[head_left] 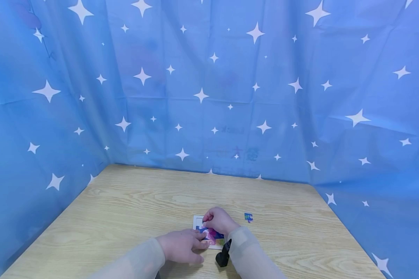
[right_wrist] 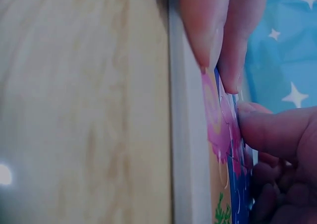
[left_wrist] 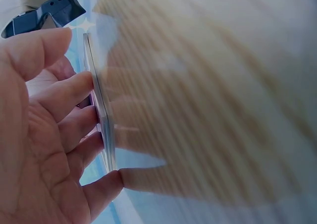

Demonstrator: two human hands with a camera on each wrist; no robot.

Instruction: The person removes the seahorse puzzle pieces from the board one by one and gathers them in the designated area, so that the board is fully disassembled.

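A small jigsaw puzzle (head_left: 212, 237) with pink and blue printing lies in a white frame (head_left: 197, 220) on the table. Its upper left part shows bare white backing. My left hand (head_left: 182, 246) reaches in from the left, its extended fingers resting on the puzzle's near left part. Seen from the left wrist, those fingers (left_wrist: 79, 92) line the frame's edge. Over the upper left of the puzzle, my right hand (head_left: 220, 221) pinches a small dark puzzle piece, mostly hidden by thumb and fingers. The right wrist view has the right thumb (right_wrist: 267, 127) close against the puzzle surface.
One loose blue and green puzzle piece (head_left: 248, 217) lies on the wooden table (head_left: 143, 201), right of the frame. A black wrist camera (head_left: 223, 254) hangs by the right sleeve. Blue curtains (head_left: 202, 116) with white stars enclose the table's back and sides.
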